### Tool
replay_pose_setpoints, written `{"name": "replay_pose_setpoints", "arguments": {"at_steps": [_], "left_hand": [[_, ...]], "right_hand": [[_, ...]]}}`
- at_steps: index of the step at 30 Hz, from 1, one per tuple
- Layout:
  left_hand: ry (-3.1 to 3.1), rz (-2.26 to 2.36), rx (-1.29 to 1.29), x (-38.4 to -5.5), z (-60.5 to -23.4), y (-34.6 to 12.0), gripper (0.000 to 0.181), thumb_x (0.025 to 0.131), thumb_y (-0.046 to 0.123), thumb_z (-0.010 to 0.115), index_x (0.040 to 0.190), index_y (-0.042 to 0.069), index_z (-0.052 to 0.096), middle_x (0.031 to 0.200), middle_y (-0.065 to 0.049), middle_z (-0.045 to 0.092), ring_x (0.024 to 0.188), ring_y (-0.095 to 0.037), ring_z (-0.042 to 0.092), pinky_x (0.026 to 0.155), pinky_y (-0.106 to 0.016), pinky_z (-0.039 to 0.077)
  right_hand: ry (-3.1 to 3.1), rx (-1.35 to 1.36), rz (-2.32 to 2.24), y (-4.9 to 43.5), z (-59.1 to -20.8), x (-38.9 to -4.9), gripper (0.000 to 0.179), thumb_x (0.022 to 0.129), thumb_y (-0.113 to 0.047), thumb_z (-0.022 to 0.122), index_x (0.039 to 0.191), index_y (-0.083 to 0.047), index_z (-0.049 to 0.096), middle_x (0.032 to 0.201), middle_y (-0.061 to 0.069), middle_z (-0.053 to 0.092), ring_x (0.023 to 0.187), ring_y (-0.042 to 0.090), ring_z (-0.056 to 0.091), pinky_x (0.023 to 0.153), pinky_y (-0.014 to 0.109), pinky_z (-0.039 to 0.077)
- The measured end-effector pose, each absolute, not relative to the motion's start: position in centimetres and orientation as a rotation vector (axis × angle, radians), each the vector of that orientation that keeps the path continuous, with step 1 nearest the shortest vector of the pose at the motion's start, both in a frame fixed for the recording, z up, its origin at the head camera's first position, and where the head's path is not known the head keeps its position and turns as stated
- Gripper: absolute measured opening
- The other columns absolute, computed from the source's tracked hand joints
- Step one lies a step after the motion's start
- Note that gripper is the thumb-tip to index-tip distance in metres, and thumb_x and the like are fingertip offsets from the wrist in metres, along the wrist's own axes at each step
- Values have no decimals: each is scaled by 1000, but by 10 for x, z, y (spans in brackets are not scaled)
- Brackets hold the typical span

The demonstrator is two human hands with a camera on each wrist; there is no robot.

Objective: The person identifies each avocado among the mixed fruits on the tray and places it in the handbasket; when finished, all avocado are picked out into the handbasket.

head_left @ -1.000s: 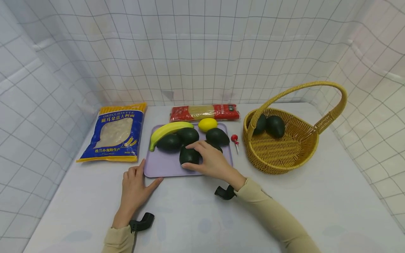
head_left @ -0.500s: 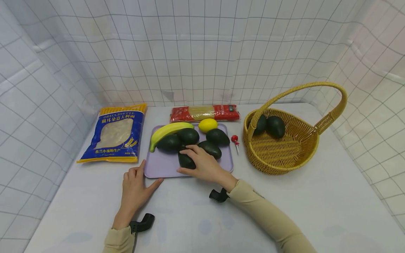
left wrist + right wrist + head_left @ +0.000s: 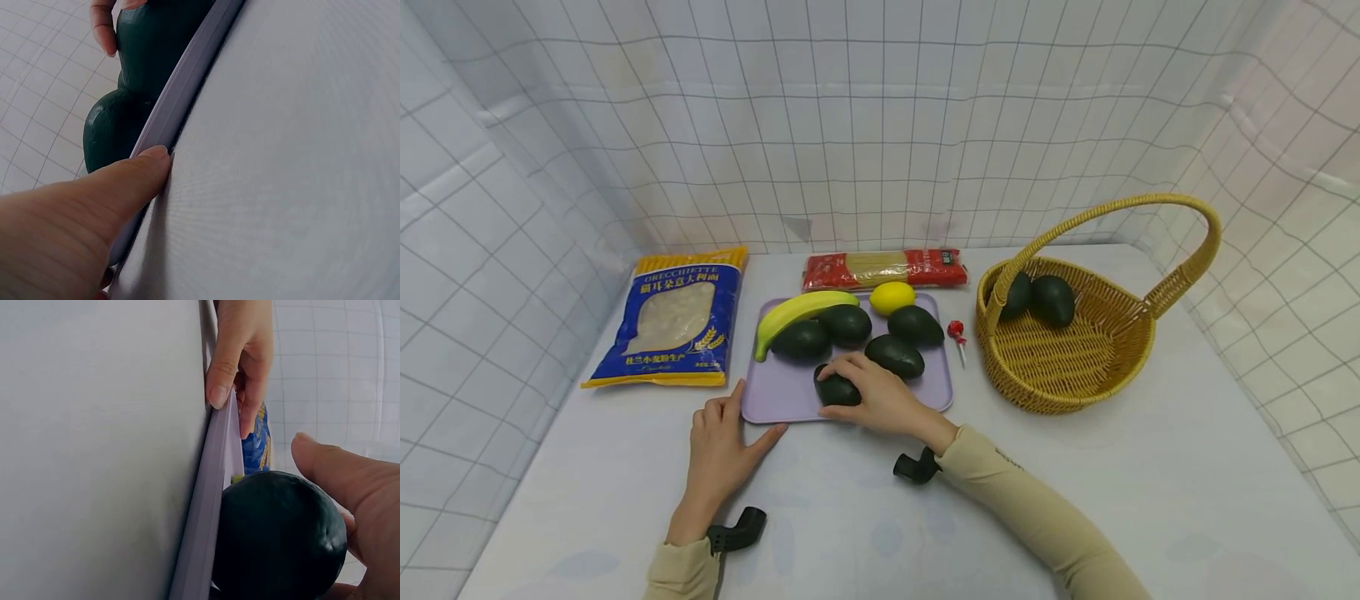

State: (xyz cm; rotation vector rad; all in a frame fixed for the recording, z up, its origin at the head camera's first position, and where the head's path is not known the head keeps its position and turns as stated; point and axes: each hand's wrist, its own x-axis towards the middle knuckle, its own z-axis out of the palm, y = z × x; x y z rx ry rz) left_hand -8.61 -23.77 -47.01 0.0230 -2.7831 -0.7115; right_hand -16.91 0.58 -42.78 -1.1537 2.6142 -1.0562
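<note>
In the head view, my right hand [image 3: 883, 398] curls round a dark green avocado [image 3: 837, 388] low over the front of the lilac tray [image 3: 778, 400]. The right wrist view shows the same avocado [image 3: 278, 540] close to the tray wall, with one digit standing a little apart from its skin. My left hand [image 3: 718, 446] rests at the tray's front left corner, its thumb and index finger stretched along the rim. Several more avocados [image 3: 895, 357], a banana [image 3: 797, 311] and a lemon [image 3: 892, 297] lie on the tray.
A wicker basket [image 3: 1056, 392] with a tall handle stands to the right, holding two avocados [image 3: 1054, 301]. A lollipop [image 3: 957, 330] lies between it and the tray. Behind the tray is a red spaghetti packet [image 3: 883, 268]; a blue orecchiette bag [image 3: 673, 321] lies left.
My right hand has shifted left and slightly towards me with the avocado, which has tipped from upright to lying. The avocado behind it is now fully in sight. My left hand stays put.
</note>
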Motion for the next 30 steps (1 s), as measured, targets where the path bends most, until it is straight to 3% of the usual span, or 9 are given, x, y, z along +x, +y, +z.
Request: {"name": "replay_pose_setpoints", "arguments": {"at_steps": [18,30], "left_hand": [[-2735,-704,-13,-85,-471,-238,90,73,33,82,138,-11,38,112,-30,42,96,-43,36,80,-51,29],[-2735,-703,-10,-85,-471,-238,89,73,33,81,138,-11,37,112,-31,42,96,-43,36,80,-51,28]], "right_hand": [[2589,-1215,-1182,9,-432,-166,51,75,-32,82,118,-20,57,123,-2,48,113,11,45,96,31,38],[2432,-1348,-1405,19,-437,-163,51,76,-29,81,119,-14,60,119,-6,52,111,5,46,96,28,37]]}}
